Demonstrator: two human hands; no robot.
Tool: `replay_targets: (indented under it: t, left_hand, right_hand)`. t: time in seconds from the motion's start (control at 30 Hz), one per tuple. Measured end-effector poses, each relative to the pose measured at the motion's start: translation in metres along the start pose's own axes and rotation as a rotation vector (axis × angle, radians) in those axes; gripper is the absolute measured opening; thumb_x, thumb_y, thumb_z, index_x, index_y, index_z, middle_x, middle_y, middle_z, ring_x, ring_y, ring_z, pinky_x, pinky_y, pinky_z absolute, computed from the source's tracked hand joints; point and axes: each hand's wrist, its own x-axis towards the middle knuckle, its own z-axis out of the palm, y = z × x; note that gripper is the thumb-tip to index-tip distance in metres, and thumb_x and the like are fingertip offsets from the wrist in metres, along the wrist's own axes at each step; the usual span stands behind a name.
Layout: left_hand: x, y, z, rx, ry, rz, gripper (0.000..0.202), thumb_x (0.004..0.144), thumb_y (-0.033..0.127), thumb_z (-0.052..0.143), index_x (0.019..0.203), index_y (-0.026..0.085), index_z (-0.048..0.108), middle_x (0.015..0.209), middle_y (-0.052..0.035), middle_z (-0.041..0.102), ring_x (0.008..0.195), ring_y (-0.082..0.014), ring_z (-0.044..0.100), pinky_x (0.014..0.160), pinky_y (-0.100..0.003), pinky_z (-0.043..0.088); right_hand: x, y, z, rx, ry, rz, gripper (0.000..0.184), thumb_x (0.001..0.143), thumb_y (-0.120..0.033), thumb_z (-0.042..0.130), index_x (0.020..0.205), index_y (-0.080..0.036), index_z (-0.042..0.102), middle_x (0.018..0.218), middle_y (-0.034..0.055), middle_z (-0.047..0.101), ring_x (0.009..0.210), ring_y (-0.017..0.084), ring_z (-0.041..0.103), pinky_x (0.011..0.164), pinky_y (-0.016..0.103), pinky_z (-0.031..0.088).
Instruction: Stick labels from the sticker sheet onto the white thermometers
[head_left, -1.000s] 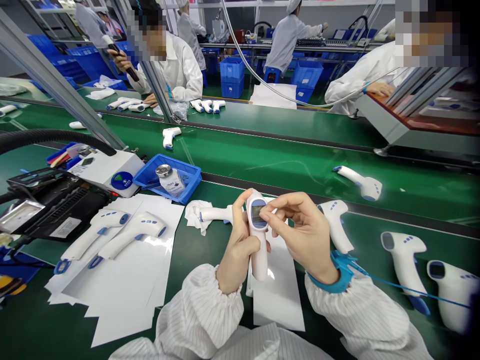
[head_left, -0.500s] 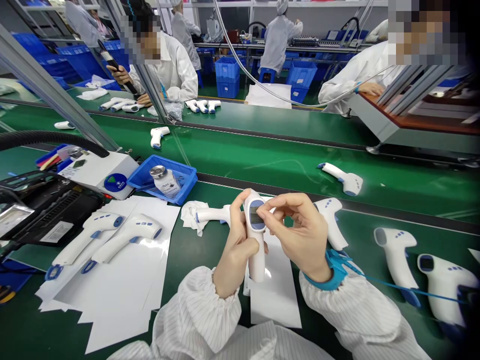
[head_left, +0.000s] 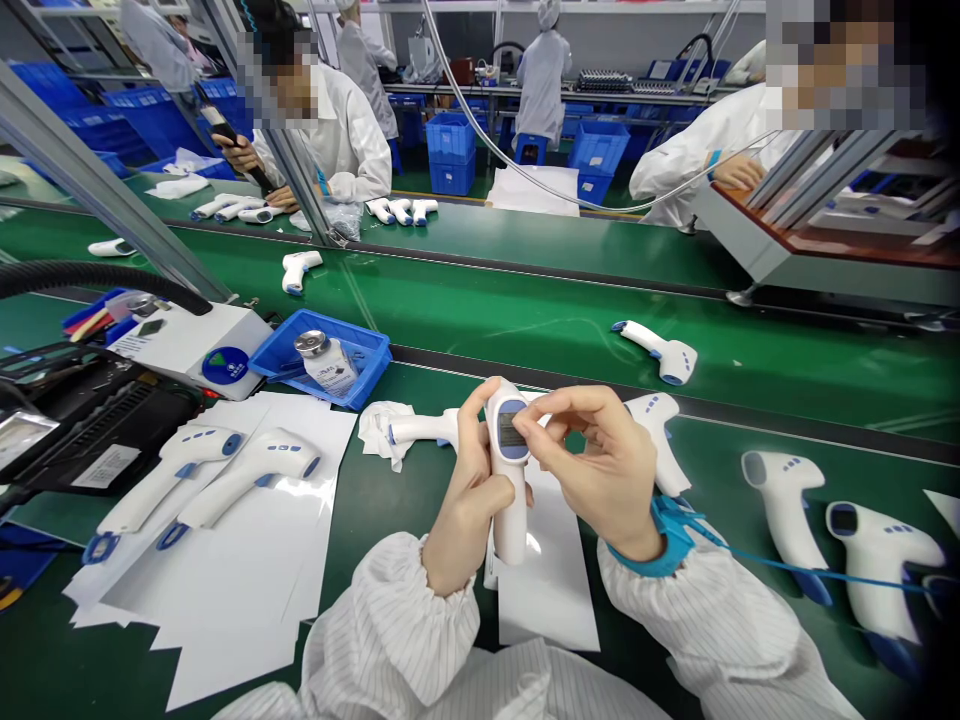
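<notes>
My left hand (head_left: 466,505) is wrapped round a white infrared thermometer (head_left: 511,525), held upright with its blue-framed screen (head_left: 512,432) facing me. My right hand (head_left: 604,465) is closed in a pinch, thumb and forefinger at the screen's right edge. Whatever lies between those fingertips is too small to make out. A blue wrist strap (head_left: 670,535) with a cord circles my right wrist. Behind my left hand another thermometer (head_left: 424,429) rests on a crumpled white cloth (head_left: 377,425). Beneath my hands lies a white sheet (head_left: 546,600).
Two thermometers (head_left: 251,475) lie on paper sheets (head_left: 247,600) at left; several more, including a dark-screened one (head_left: 881,560), lie at right. A blue tray (head_left: 367,372) holds a bottle (head_left: 326,365). Thermometers ride the green belt (head_left: 480,310). Co-workers (head_left: 337,130) sit across it.
The thermometers on the green belt have shifted left. My hands keep nearly the same grip and pinch on the held thermometer. The view has turned very slightly.
</notes>
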Motion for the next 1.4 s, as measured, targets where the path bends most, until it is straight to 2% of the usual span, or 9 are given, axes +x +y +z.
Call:
replay_targets:
  t: [0.43,0.67,0.87,1.0,1.2,1.33,1.4]
  left_hand:
    - [-0.001,0.0,0.002,-0.001,-0.02,-0.021,0.081,0.066,0.007,0.048,0.139,0.039,0.032,0.102,-0.0001,0.051,0.064,-0.0111,0.047,0.062,-0.028,0.039]
    - [-0.002,0.004,0.008,-0.016,0.029,-0.02,0.08,0.064,0.011,0.05,0.138,0.036,0.034,0.112,-0.0022,0.053,0.064,-0.0116,0.048,0.062,-0.029,0.042]
    - [0.0,0.003,0.009,-0.01,0.034,-0.028,0.061,0.08,0.022,0.053,0.136,0.038,0.035,0.101,-0.0011,0.051,0.063,-0.0105,0.049,0.061,-0.027,0.044]
    - [0.001,0.001,0.009,0.041,0.083,-0.045,0.056,0.086,0.022,0.05,0.136,0.04,0.035,0.097,0.0006,0.049,0.064,-0.0092,0.048,0.06,-0.024,0.044]
    - [0.0,-0.001,0.006,0.085,0.077,-0.06,0.057,0.088,0.018,0.048,0.137,0.042,0.034,0.101,0.0011,0.052,0.064,-0.0075,0.047,0.061,-0.021,0.043]
    - [0.002,-0.003,0.005,0.113,0.077,-0.11,0.062,0.085,0.015,0.047,0.139,0.04,0.032,0.101,-0.0004,0.054,0.06,-0.0078,0.05,0.058,-0.023,0.045]
    - [0.002,-0.004,0.005,0.116,0.082,-0.121,0.063,0.085,0.016,0.048,0.141,0.039,0.029,0.095,-0.0002,0.053,0.056,-0.0081,0.051,0.057,-0.024,0.046]
  right_hand:
    - [-0.004,0.002,0.0,-0.054,0.04,-0.054,0.014,0.083,-0.017,0.067,0.09,-0.025,0.058,0.075,-0.0031,0.069,0.047,0.009,0.056,0.044,0.025,0.048]
    - [-0.004,0.002,0.0,-0.075,0.05,-0.095,0.014,0.084,-0.016,0.066,0.09,-0.026,0.058,0.077,-0.0027,0.07,0.049,0.01,0.059,0.044,0.026,0.049]
    - [-0.005,0.0,0.0,-0.102,0.046,-0.138,0.018,0.083,-0.013,0.067,0.09,-0.026,0.057,0.079,-0.003,0.07,0.053,0.01,0.062,0.047,0.025,0.051]
    - [-0.005,-0.001,0.0,-0.119,0.041,-0.171,0.021,0.082,-0.01,0.067,0.092,-0.025,0.057,0.08,-0.0033,0.069,0.055,0.01,0.061,0.049,0.025,0.05]
    - [0.003,0.001,-0.003,-0.05,-0.05,-0.098,0.03,0.077,-0.011,0.072,0.098,-0.026,0.056,0.088,-0.0032,0.066,0.061,0.009,0.054,0.055,0.025,0.048]
    - [0.012,0.005,-0.005,-0.015,0.019,-0.055,0.024,0.08,-0.012,0.069,0.096,-0.026,0.057,0.085,-0.0038,0.064,0.067,0.011,0.055,0.061,0.027,0.048]
    - [0.016,0.006,-0.006,0.032,0.009,-0.006,0.024,0.081,-0.014,0.068,0.099,-0.026,0.058,0.09,-0.0022,0.065,0.077,0.013,0.059,0.068,0.028,0.049]
